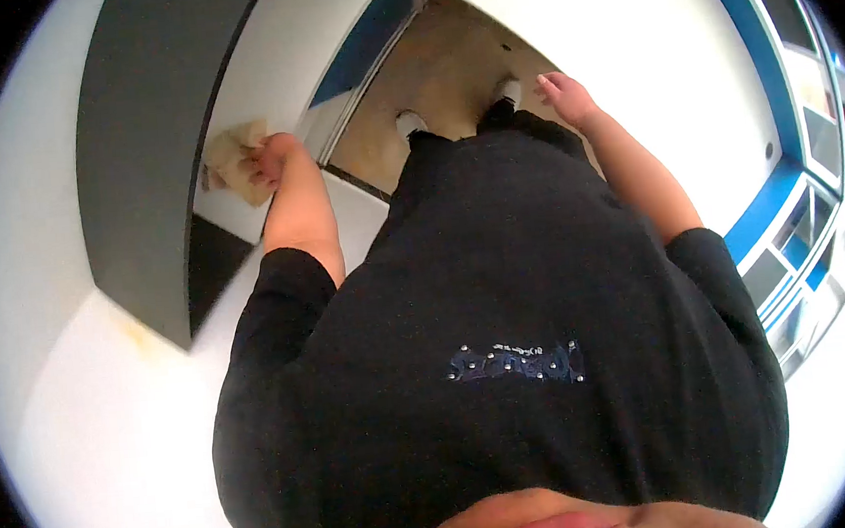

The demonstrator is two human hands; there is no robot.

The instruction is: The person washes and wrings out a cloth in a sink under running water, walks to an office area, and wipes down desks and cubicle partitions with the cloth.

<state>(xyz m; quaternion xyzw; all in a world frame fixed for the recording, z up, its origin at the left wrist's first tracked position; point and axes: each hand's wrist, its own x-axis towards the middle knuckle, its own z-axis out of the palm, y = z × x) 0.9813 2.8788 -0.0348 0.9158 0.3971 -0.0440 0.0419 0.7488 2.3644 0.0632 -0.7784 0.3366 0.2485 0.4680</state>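
My left hand (273, 159) grips a crumpled beige cloth (238, 161) and holds it against a white surface beside a dark grey panel (141, 157). The cloth hides part of the fingers. On the other side, my right hand (566, 99) hangs with no object in it, its fingers apart and slightly bent. Behind that hand, as I see it, is a wide white panel (666, 76). I cannot tell whether the hand touches it.
Brown flooring (456, 53) lies under my white shoes (411, 123). A metal track (368, 80) runs along the floor by a blue panel (356, 51). Blue-edged shelving or glazed frames (797, 225) stand at the right. Yellowish stains mark the white surface at lower left.
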